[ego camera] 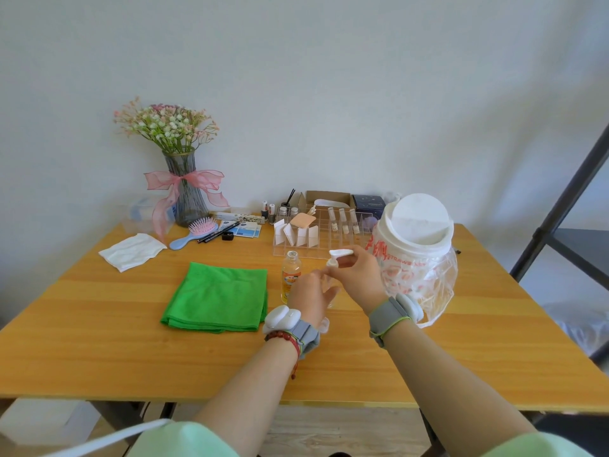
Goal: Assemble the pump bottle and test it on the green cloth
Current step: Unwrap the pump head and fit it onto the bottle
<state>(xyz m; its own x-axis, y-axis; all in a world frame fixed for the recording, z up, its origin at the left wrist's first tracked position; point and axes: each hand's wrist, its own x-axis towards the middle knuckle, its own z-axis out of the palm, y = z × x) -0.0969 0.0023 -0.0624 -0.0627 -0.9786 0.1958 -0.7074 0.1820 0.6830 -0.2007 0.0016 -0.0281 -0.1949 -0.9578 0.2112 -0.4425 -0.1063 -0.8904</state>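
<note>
Head view: right hand (354,277) pinches smooth white pump head (339,255).

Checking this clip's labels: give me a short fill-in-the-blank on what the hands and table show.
1. The right hand grips the white ____ head.
2. The folded cloth is ____ in colour.
3. The small open bottle with the orange label stands ____ the cloth and the left hand.
Missing words: pump; green; between
</note>
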